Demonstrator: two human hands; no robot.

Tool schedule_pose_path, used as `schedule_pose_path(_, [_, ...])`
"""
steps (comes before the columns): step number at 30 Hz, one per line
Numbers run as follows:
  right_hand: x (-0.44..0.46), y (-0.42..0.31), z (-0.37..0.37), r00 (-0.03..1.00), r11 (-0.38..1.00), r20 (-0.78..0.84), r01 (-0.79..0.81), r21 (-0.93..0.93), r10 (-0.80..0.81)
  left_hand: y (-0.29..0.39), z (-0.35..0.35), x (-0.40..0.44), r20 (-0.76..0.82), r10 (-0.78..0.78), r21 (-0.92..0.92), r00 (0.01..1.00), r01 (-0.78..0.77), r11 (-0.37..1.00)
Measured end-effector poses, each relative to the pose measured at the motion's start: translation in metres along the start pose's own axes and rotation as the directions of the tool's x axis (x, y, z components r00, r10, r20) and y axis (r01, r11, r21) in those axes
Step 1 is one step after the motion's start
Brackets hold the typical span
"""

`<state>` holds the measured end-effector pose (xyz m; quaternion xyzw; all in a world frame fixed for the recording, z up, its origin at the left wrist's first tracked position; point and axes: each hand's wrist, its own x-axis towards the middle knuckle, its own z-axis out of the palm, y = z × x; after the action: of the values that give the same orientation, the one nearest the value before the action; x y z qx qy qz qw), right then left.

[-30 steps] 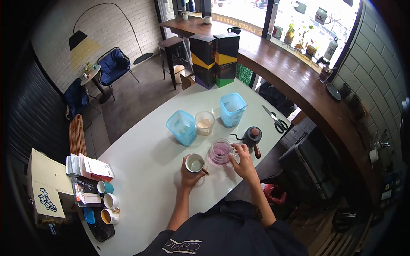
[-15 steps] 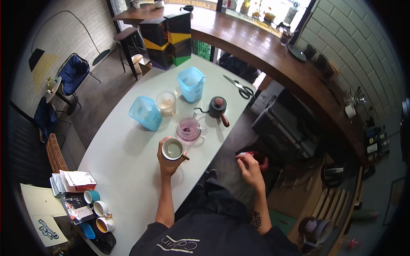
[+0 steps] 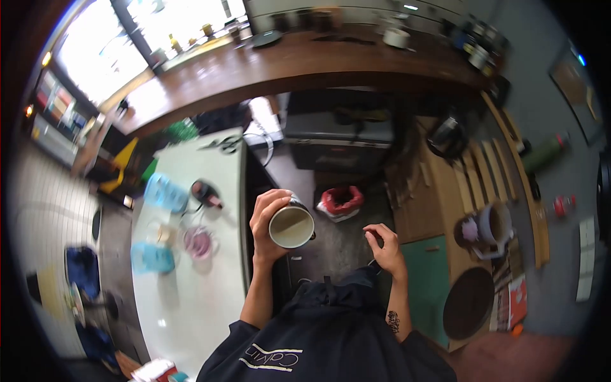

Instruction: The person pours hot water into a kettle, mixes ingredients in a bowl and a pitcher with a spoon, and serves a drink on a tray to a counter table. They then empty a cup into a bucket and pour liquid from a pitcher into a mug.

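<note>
My left hand (image 3: 267, 219) is wrapped round a mug (image 3: 291, 227) with pale liquid in it, held over the floor just beyond the table edge. My right hand (image 3: 384, 247) hangs in the air to the right, fingers apart and slightly curled, holding nothing. On the white table (image 3: 191, 305) stand a glass jug of pink liquid (image 3: 200, 243), a black kettle (image 3: 205, 193), two blue plastic containers, one nearer (image 3: 153, 258) and one farther (image 3: 167, 193), and a glass (image 3: 166, 235) between them. Black scissors (image 3: 228, 145) lie at the table's far end.
A bin with a red liner (image 3: 341, 202) stands on the floor ahead. Beyond it is a dark appliance (image 3: 337, 134) under a curved wooden counter (image 3: 305, 60). A wooden worktop (image 3: 420, 191) at the right carries an electric kettle (image 3: 447, 137) and a large pitcher (image 3: 494, 224).
The view has turned right, away from the table. My right hand has let go of the stirrer in the pink jug and moved off. My left hand has carried the mug past the table edge.
</note>
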<state>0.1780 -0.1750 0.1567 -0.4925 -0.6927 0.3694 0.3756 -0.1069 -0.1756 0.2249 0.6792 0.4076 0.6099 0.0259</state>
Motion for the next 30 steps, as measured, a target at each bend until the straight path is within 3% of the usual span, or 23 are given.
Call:
schedule_pose_path(4, [-0.032, 0.034, -0.089, 0.969, 0.991, -0.21, -0.135, 0.001, 0.132, 0.017, 0.1, 0.026, 0.11, 0.156, -0.072, 0.982, -0.148, 0.986])
schedule_pose_path(8, [-0.057, 0.079, -0.176, 0.867, 0.987, -0.476, -0.158, 0.017, 0.147, 0.029, 0.205, 0.039, 0.211, 0.223, -0.197, 0.952, -0.182, 0.963])
schedule_pose_path(9, [-0.064, 0.084, -0.198, 0.809, 0.98, -0.57, -0.196, -0.035, 0.142, 0.033, 0.231, 0.041, 0.279, 0.152, -0.394, 0.948, -0.031, 0.918])
schedule_pose_path(11, [-0.078, 0.095, -0.231, 0.705, 0.962, -0.692, -0.266, -0.057, 0.154, 0.033, 0.285, 0.034, 0.445, 0.06, -0.666, 0.894, 0.285, 0.689])
schedule_pose_path(12, [-0.083, 0.101, -0.247, 0.616, 0.959, -0.784, -0.262, -0.111, 0.078, 0.038, 0.307, 0.029, 0.479, 0.087, -0.675, 0.873, 0.303, 0.673])
schedule_pose_path(13, [-0.092, 0.106, -0.261, 0.519, 0.947, -0.855, -0.272, -0.172, -0.006, 0.045, 0.327, 0.023, 0.616, -0.017, -0.594, 0.788, 0.478, 0.647])
schedule_pose_path(14, [-0.101, 0.113, -0.271, 0.483, 0.938, -0.875, -0.305, -0.163, 0.005, 0.051, 0.348, 0.017, 0.729, -0.112, -0.489, 0.675, 0.628, 0.605])
schedule_pose_path(16, [-0.114, 0.129, -0.293, 0.333, 0.891, -0.942, -0.416, -0.18, -0.035, 0.054, 0.391, 0.001, 0.789, -0.057, -0.476, 0.612, 0.667, 0.573])
schedule_pose_path(17, [-0.119, 0.135, -0.303, 0.31, 0.882, -0.95, -0.437, -0.178, -0.038, 0.058, 0.408, -0.008, 0.825, -0.071, -0.426, 0.561, 0.698, 0.575])
schedule_pose_path(20, [-0.131, 0.149, -0.32, 0.334, 0.841, -0.938, -0.53, -0.106, 0.092, 0.061, 0.449, -0.03, 0.885, -0.067, -0.338, 0.461, 0.734, 0.59])
schedule_pose_path(21, [-0.138, 0.164, -0.322, 0.37, 0.839, -0.907, -0.543, -0.034, 0.203, 0.06, 0.459, -0.035, 0.902, -0.06, -0.312, 0.428, 0.74, 0.596])
schedule_pose_path(22, [-0.145, 0.187, -0.32, 0.419, 0.823, -0.898, -0.552, -0.132, 0.137, 0.06, 0.467, -0.038, 0.917, -0.058, -0.283, 0.395, 0.745, 0.604])
schedule_pose_path(24, [-0.142, 0.209, -0.314, 0.435, 0.846, -0.854, -0.533, 0.011, 0.285, 0.056, 0.48, -0.037, 0.941, -0.038, -0.251, 0.336, 0.769, 0.588])
schedule_pose_path(26, [-0.136, 0.211, -0.311, 0.394, 0.843, -0.86, -0.533, 0.074, 0.325, 0.051, 0.49, -0.03, 0.966, 0.005, -0.204, 0.257, 0.753, 0.625])
schedule_pose_path(28, [-0.128, 0.213, -0.316, 0.353, 0.838, -0.867, -0.532, 0.121, 0.35, 0.04, 0.504, -0.022, 0.963, 0.039, -0.225, 0.267, 0.715, 0.662])
schedule_pose_path(30, [-0.125, 0.224, -0.319, 0.313, 0.871, -0.824, -0.313, 0.379, 0.472, 0.031, 0.52, -0.013, 0.957, 0.074, -0.252, 0.279, 0.682, 0.686])
